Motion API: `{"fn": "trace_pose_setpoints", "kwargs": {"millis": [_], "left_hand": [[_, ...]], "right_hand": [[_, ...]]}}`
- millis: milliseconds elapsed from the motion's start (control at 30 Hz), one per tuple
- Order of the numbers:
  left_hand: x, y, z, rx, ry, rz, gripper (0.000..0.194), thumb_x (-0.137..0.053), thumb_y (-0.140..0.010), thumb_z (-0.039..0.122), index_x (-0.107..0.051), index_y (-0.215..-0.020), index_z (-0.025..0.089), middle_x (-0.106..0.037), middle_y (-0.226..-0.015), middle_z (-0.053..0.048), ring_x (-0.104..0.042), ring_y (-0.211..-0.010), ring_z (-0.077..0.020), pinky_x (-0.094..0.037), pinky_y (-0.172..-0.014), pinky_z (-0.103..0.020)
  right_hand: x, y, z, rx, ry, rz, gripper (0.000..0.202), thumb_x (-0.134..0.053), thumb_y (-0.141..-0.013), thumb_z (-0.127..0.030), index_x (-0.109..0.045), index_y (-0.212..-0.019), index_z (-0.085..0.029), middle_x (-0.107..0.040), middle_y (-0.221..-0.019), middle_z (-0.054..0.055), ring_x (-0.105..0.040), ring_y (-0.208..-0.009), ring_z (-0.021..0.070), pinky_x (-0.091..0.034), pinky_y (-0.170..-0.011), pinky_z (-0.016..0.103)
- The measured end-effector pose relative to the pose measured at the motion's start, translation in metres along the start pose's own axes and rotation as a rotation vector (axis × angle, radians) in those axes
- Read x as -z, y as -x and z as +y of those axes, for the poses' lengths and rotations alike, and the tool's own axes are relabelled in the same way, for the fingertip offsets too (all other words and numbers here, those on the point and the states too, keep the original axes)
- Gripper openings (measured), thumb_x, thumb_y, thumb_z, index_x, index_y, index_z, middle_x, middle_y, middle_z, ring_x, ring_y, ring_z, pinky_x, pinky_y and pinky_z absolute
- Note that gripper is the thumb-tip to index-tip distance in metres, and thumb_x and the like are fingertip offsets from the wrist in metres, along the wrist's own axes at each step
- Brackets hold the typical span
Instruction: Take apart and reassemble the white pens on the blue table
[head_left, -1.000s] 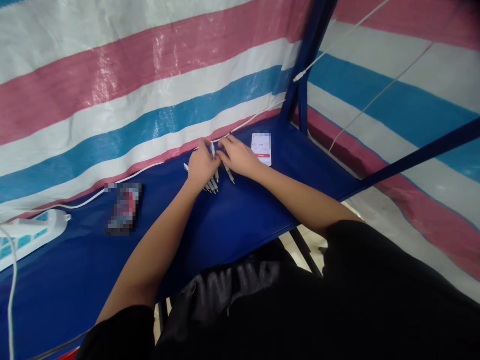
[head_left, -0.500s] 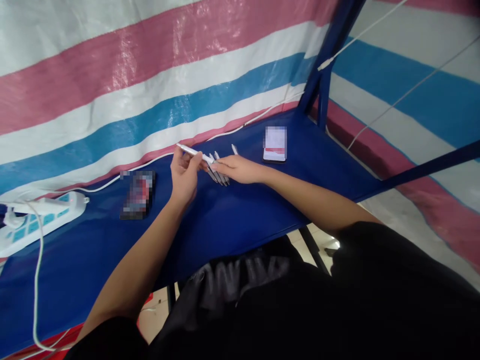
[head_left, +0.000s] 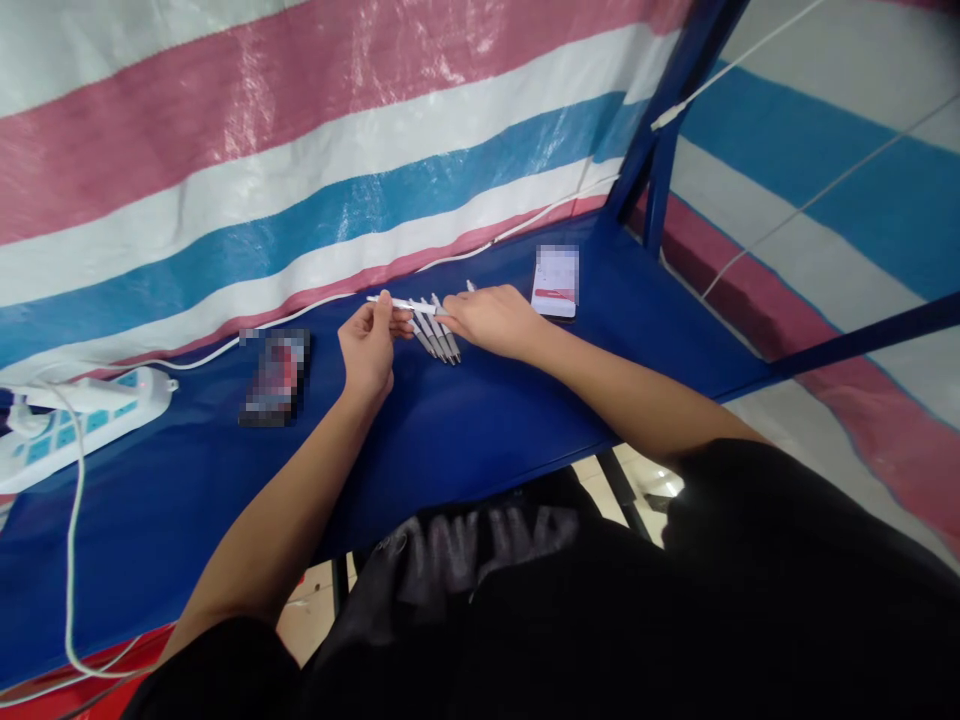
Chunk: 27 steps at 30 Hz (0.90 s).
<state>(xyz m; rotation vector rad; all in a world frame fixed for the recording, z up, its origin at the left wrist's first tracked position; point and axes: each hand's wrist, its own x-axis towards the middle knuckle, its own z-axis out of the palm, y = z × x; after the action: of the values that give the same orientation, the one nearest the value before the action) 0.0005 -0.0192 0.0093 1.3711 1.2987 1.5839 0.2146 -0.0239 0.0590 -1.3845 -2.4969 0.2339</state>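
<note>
White pen (head_left: 409, 305) less slanted between both hands (head_left: 367, 352)

Pwr strip (head_left: 152, 395) sat left, w/ blurred dark item (head_left: 274, 380) nr it; lit phone (head_left: 556, 282) lay right; striped tarp (head_left: 300, 165) hung at far side.

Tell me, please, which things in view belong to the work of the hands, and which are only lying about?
In the work, it seems:
- white pen, held between left hand and right hand
- similar pens on the blue table, beside the hands

Apparently just lying about:
- phone with lit screen
- dark, blurred object
- power strip
</note>
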Motion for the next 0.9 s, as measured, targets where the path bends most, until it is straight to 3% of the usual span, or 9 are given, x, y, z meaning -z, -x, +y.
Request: {"fn": "trace_pose_setpoints", "kwargs": {"millis": [133, 233, 300, 367, 567, 667, 767, 833, 900], "left_hand": [[0.037, -0.018, 0.002, -0.2, -0.473, 0.126, 0.049, -0.065, -0.106, 0.073, -0.072, -0.102, 0.025, -0.078, -0.102, -0.01, -0.075, -0.108, -0.032, -0.06, -0.104, -0.052], [0.072, -0.031, -0.006, -0.156, -0.841, 0.279, 0.052, -0.081, -0.093, 0.072, -0.068, -0.112, 0.025, -0.069, -0.129, -0.021, -0.054, -0.145, -0.0553, -0.043, -0.115, -0.081], [0.089, -0.039, -0.014, -0.055, -0.887, 0.258, 0.054, -0.083, -0.089, 0.074, -0.064, -0.104, 0.026, -0.063, -0.126, -0.022, -0.039, -0.153, -0.0636, -0.034, -0.112, -0.09], [0.098, -0.046, -0.02, -0.068, -0.806, 0.168, 0.056, -0.081, -0.09, 0.077, -0.06, -0.096, 0.026, -0.059, -0.118, -0.018, -0.033, -0.153, -0.0635, -0.03, -0.113, -0.09], [0.079, -0.043, -0.002, -0.43, -0.635, 0.037, 0.043, -0.072, -0.104, 0.068, -0.071, -0.107, 0.026, -0.056, -0.115, -0.012, -0.053, -0.136, -0.0452, -0.032, -0.127, -0.076], [0.059, -0.027, 0.009, -0.467, -0.621, -0.074, 0.051, -0.065, -0.107, 0.07, -0.072, -0.131, 0.026, -0.062, -0.13, -0.014, -0.063, -0.126, -0.0385, -0.049, -0.12, -0.066], [0.041, -0.01, 0.011, -0.487, -0.597, -0.318, 0.059, -0.06, -0.109, 0.069, -0.065, -0.15, 0.026, -0.065, -0.143, -0.016, -0.069, -0.125, -0.0339, -0.06, -0.108, -0.053], [0.034, -0.004, 0.01, -0.502, -0.613, -0.459, 0.055, -0.057, -0.112, 0.065, -0.067, -0.149, 0.026, -0.069, -0.14, -0.015, -0.071, -0.12, -0.0305, -0.062, -0.104, -0.047], [0.032, -0.002, 0.008, -0.513, -0.642, -0.507, 0.048, -0.055, -0.114, 0.061, -0.072, -0.142, 0.025, -0.074, -0.13, -0.013, -0.073, -0.108, -0.0268, -0.062, -0.101, -0.044]], "right_hand": [[0.002, -0.002, 0.012, -0.061, -0.115, 0.051, 0.041, -0.051, -0.123, -0.048, -0.076, -0.114, -0.016, -0.081, -0.105, 0.017, -0.076, -0.095, 0.0336, -0.041, -0.076, 0.037], [0.003, -0.004, 0.022, -0.086, -0.154, 0.083, 0.042, -0.051, -0.123, -0.049, -0.076, -0.111, -0.017, -0.078, -0.1, 0.015, -0.073, -0.094, 0.0324, -0.042, -0.077, 0.037], [0.002, -0.004, 0.026, -0.094, -0.162, 0.075, 0.042, -0.051, -0.123, -0.049, -0.076, -0.111, -0.018, -0.077, -0.099, 0.014, -0.072, -0.094, 0.0314, -0.042, -0.077, 0.037], [0.001, -0.005, 0.027, -0.09, -0.149, 0.051, 0.041, -0.051, -0.123, -0.049, -0.076, -0.111, -0.018, -0.077, -0.1, 0.015, -0.072, -0.094, 0.0312, -0.042, -0.077, 0.037], [-0.001, -0.004, 0.023, -0.049, -0.112, -0.003, 0.038, -0.052, -0.122, -0.047, -0.074, -0.109, -0.019, -0.078, -0.102, 0.015, -0.072, -0.095, 0.0311, -0.04, -0.077, 0.036], [0.0, -0.004, 0.023, -0.009, -0.181, -0.026, 0.039, -0.055, -0.121, -0.045, -0.068, -0.094, -0.02, -0.073, -0.09, 0.01, -0.068, -0.088, 0.0266, -0.038, -0.076, 0.035], [-0.001, -0.006, 0.024, 0.099, -0.362, -0.07, 0.048, -0.057, -0.12, -0.04, -0.054, -0.076, -0.021, -0.059, -0.072, 0.002, -0.059, -0.077, 0.0191, -0.036, -0.076, 0.032], [-0.002, -0.008, 0.027, 0.132, -0.482, -0.09, 0.055, -0.058, -0.12, -0.041, -0.046, -0.069, -0.022, -0.048, -0.066, -0.002, -0.052, -0.072, 0.0155, -0.035, -0.074, 0.03], [-0.005, -0.01, 0.031, 0.116, -0.564, -0.108, 0.061, -0.059, -0.119, -0.048, -0.043, -0.066, -0.022, -0.041, -0.063, -0.004, -0.046, -0.067, 0.0133, -0.032, -0.069, 0.03]]}}
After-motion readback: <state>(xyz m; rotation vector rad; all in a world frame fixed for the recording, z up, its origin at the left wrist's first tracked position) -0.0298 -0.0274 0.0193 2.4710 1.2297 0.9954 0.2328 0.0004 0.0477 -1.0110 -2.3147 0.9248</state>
